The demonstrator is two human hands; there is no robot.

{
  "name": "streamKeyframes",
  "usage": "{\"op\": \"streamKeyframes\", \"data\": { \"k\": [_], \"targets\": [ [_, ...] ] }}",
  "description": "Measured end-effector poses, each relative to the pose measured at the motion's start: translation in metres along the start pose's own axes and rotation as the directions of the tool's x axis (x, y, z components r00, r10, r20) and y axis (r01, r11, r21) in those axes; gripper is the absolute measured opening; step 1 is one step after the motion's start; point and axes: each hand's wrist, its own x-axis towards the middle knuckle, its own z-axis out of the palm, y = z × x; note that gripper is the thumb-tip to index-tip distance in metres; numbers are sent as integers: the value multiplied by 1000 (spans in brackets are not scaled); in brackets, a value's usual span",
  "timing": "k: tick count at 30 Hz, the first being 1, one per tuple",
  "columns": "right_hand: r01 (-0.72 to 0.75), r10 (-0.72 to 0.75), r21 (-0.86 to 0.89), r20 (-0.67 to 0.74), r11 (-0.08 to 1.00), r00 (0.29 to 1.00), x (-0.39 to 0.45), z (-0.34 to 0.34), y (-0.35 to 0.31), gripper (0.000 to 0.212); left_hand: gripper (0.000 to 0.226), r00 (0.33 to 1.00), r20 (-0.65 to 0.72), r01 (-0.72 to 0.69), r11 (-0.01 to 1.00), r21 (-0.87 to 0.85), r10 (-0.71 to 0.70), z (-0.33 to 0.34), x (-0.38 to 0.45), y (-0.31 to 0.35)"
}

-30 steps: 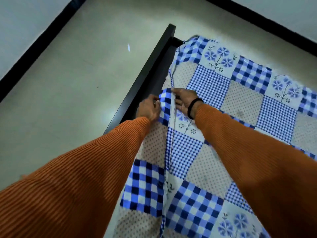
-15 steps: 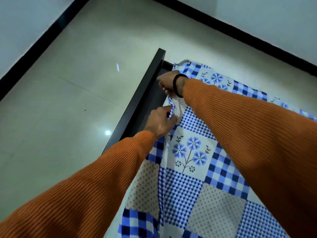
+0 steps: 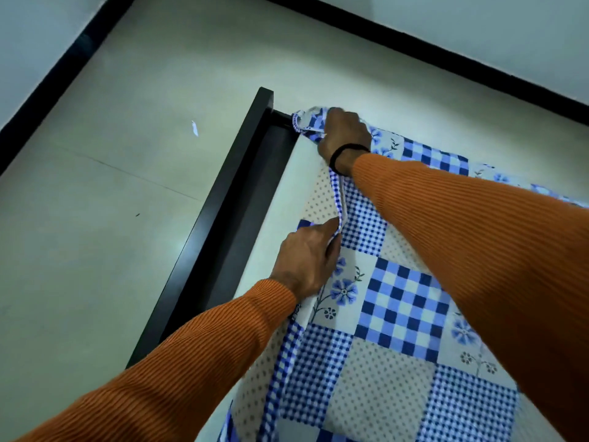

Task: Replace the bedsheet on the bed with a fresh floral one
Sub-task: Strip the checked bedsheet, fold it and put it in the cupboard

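The right hand (image 3: 344, 137) grips the bunched corner of the floral bedsheet (image 3: 398, 301) at the far corner of the bed, beside the black bed frame (image 3: 223, 218). Nearer, the left hand (image 3: 306, 260) pinches the sheet's folded edge. Between the two grips the hem runs as a raised ridge; the rest lies spread over the mattress.

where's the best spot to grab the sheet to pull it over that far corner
Probably the bunched corner of the sheet, coming from above on the bed side, as the right hand grips it now. The fabric is gathered thick there, right by the black frame. The left hand pinches the raised hem fold nearer in, another ready ridge to grip.
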Motion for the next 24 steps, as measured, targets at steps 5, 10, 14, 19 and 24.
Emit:
{"op": "streamKeyframes", "data": {
  "k": [5,10,14,19,24],
  "targets": [
    [-89,86,-38,-72,995,994,-5,-9,99,47,38,995,81,-63,997,35,60,24,-2,24],
    [-53,64,-156,63,986,996,-22,5,165,58,52,961,269,-49,998,-47,60,46,-11,53],
    [-29,30,-18,69,999,997,-17,12,154,67,54,894,448,10,997,-71,23,58,-14,62],
    [104,-103,-9,86,995,991,13,7,101,68,61,843,538,61,996,-67,-15,68,-17,57],
    [-104,117,156,-80,982,990,39,-8,80,32,66,827,557,165,980,-112,-76,70,-16,56]
  ]
}}
